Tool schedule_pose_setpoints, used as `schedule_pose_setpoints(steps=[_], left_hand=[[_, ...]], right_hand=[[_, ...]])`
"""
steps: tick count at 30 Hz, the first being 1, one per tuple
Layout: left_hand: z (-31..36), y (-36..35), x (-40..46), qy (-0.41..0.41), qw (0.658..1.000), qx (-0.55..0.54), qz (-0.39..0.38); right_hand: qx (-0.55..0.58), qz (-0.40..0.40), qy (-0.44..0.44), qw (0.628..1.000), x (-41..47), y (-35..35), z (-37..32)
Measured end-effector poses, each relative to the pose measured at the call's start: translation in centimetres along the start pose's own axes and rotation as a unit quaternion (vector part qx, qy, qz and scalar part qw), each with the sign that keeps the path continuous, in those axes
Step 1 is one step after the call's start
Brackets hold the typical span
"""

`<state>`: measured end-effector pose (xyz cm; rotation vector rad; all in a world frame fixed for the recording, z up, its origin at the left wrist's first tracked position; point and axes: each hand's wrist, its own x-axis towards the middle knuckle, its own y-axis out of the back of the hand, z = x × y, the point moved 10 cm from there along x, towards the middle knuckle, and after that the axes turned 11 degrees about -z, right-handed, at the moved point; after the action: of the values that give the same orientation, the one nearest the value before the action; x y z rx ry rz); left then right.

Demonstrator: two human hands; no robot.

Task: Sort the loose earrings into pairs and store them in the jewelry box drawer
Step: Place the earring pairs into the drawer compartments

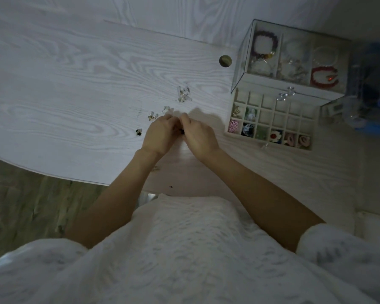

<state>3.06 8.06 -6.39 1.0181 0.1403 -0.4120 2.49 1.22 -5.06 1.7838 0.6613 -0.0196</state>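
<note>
My left hand (160,133) and right hand (196,136) meet, each grip pinching a small dark earring (180,131) for matching; the gridded cream drawer (270,121) waits open, right.

Single view from the camera on my head, looking steeply down and forward over my chest, which fills the bottom of the frame, onto the table (79,88) across the upper half. My left hand (160,134) and right hand (198,137) meet near the centre, close to the lens, with both forearms running up from the lower corners. The wide angle bends the table edge at left and takes in the jewelry box (292,62) at the upper right; no second view overlaps it.
</note>
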Motion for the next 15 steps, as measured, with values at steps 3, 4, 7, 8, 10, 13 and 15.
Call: schedule_pose_setpoints(steps=[3,4,7,8,10,13,15], left_hand=[[-0.2,-0.2,-0.1,-0.001,1.000,-0.009,0.004],[-0.1,-0.2,-0.2,-0.001,1.000,-0.009,0.006],[0.3,-0.4,-0.1,0.005,1.000,-0.012,0.001],[0.4,-0.5,0.0,0.010,1.000,-0.014,-0.007],[0.7,-0.6,-0.1,0.022,0.999,-0.025,-0.017],[2.8,-0.6,-0.1,-0.003,0.997,-0.074,-0.020],[5.9,-0.5,0.4,-0.050,0.992,-0.111,-0.020]], right_hand=[[0.009,-0.002,-0.006,1.000,-0.3,-0.4,1.2],[0.014,-0.002,-0.004,1.000,-0.6,-0.5,1.7],[0.049,0.002,0.015,0.999,-2.0,-0.9,3.1],[0.071,0.006,0.019,0.997,-2.6,-0.8,3.6],[0.136,0.028,0.023,0.990,-4.1,-0.2,4.9],[0.207,0.092,-0.003,0.974,-7.1,2.4,7.7],[0.250,0.135,-0.059,0.957,-9.0,4.3,10.9]])
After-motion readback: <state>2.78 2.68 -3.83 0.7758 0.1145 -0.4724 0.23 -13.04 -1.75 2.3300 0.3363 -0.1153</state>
